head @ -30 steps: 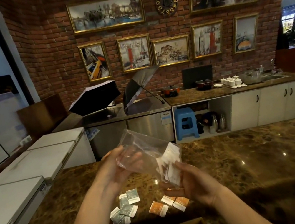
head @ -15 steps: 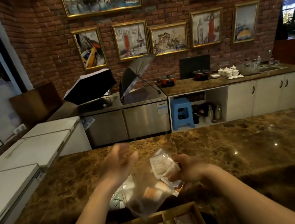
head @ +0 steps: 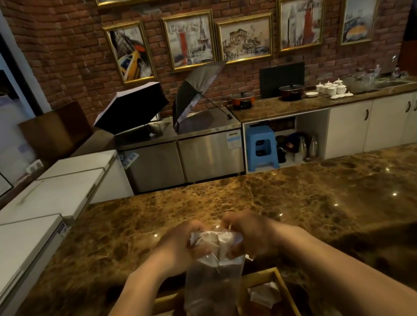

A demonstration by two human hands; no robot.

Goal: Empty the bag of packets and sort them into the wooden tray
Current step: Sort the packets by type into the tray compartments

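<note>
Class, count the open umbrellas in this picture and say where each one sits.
2. The black umbrella rests on the steel counter's left part; the grey umbrella leans just right of it. None seems hidden.

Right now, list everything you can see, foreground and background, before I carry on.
plastic bag: 1, clear, held above the tray, white packets bunched at its top
wooden tray: 1, light wood, near counter edge, packets in its compartments
marble counter: 1, brown
umbrellas: 2, black, open, on the steel units
steel cabinet: 1, silver, by the wall
plastic stool: 1, blue, under the back counter
cooking pots: 2, red and dark, back counter
lidded cups: several, white, back counter
framed pictures: seven in view, gold frames, brick wall
left hand: grips the bag's top
right hand: grips the bag's top
</note>
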